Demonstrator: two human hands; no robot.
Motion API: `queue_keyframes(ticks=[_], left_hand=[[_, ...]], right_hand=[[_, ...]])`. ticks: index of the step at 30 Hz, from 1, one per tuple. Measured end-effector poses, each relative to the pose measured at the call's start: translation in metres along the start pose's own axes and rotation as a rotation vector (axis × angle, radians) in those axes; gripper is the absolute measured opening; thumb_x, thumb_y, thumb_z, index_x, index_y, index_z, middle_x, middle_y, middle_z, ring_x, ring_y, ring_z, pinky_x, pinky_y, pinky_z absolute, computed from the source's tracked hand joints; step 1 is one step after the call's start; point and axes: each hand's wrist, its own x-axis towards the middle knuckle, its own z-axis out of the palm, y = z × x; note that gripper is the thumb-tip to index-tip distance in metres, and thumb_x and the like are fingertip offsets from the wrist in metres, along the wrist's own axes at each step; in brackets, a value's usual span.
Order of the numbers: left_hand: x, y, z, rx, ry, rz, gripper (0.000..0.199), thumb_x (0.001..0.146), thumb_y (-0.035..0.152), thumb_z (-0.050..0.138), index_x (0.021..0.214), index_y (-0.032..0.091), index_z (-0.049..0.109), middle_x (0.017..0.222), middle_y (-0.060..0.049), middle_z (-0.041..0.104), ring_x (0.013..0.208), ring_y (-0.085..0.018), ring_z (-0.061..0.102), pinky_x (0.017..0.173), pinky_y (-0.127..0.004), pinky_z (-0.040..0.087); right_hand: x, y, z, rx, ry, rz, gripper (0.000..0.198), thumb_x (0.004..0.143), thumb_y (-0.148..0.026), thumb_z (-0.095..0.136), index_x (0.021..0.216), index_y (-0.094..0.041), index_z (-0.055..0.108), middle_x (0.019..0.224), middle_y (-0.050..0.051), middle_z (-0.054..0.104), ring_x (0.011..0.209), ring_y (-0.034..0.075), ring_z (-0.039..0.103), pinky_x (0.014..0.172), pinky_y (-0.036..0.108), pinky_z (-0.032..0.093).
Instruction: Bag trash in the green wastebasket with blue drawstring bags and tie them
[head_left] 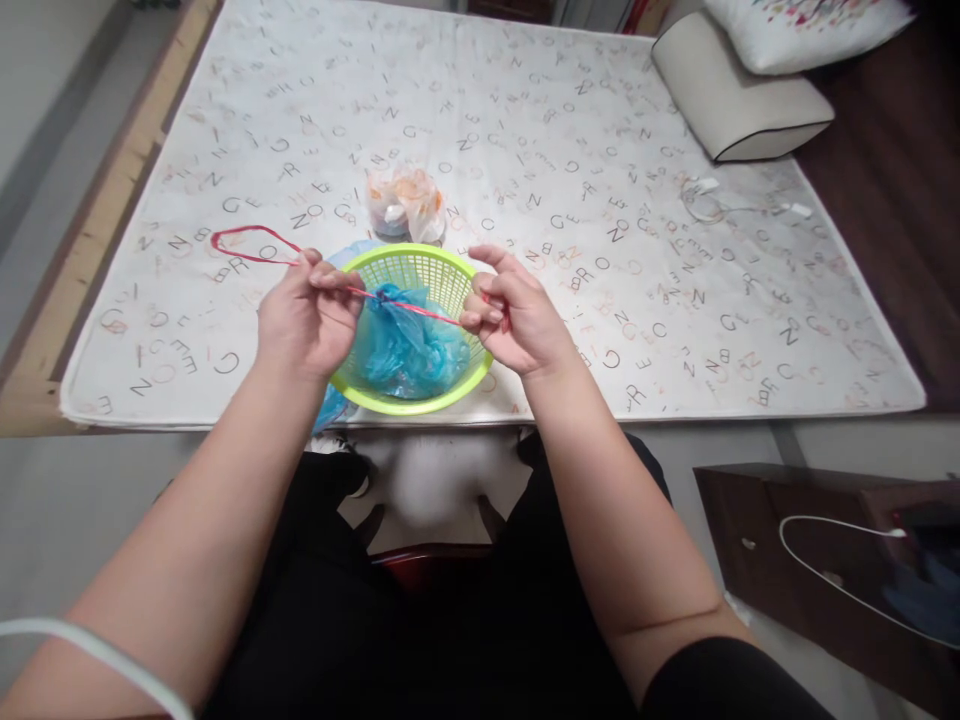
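A red string [420, 309] runs taut between my two hands, above a yellow-green plastic basket [411, 405]. My left hand [311, 310] pinches it at the basket's left side, and a loop of the string sticks out to the left of that hand. On the right, my right hand [514, 310] grips the other end with curled fingers, the index finger raised. Inside the basket lies a gathered blue plastic bag [409, 350]; the string crosses over its bunched neck. Whether the string is tied to the bag I cannot tell.
Behind the basket sits a white-and-orange plastic bag [406, 203]. More blue plastic shows at the basket's left edge. The letter-printed mattress [585, 200] carries a white cable [705, 205], a beige cushion [739, 95] and a white pillow [817, 35] at the right. A dark cabinet [787, 520] stands lower right.
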Motion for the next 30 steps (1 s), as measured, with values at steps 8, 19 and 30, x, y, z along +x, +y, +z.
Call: queue_keyframes(ticks=[8,19,30], left_hand=[[-0.009,-0.011,0.0,-0.005,-0.065,-0.079,0.024,0.095,0.041,0.077,0.085,0.026,0.062,0.063,0.005,0.057,0.052,-0.007,0.053,0.055,-0.021,0.053],[-0.012,-0.023,0.005,0.07,-0.059,-0.077,0.025,0.091,0.044,0.079,0.089,0.025,0.064,0.065,0.005,0.061,0.046,-0.009,0.053,0.046,-0.025,0.047],[-0.017,-0.027,0.015,0.101,-0.147,-0.138,0.015,0.089,0.03,0.079,0.09,0.021,0.068,0.063,0.007,0.056,0.039,-0.005,0.038,0.04,-0.021,0.036]], right_hand=[[0.007,0.018,-0.01,-0.163,0.035,-0.044,0.02,0.086,-0.023,0.07,0.103,-0.027,0.061,0.062,-0.01,0.049,0.058,0.009,0.056,0.062,0.023,0.055],[0.019,0.02,-0.022,-0.164,0.222,-0.154,0.034,0.083,-0.04,0.078,0.107,-0.03,0.055,0.077,-0.008,0.06,0.076,0.012,0.071,0.075,0.027,0.061],[0.011,0.013,-0.018,-0.073,0.195,-0.136,0.03,0.087,-0.041,0.076,0.109,-0.031,0.058,0.069,-0.01,0.045,0.052,0.007,0.046,0.056,0.022,0.05]])
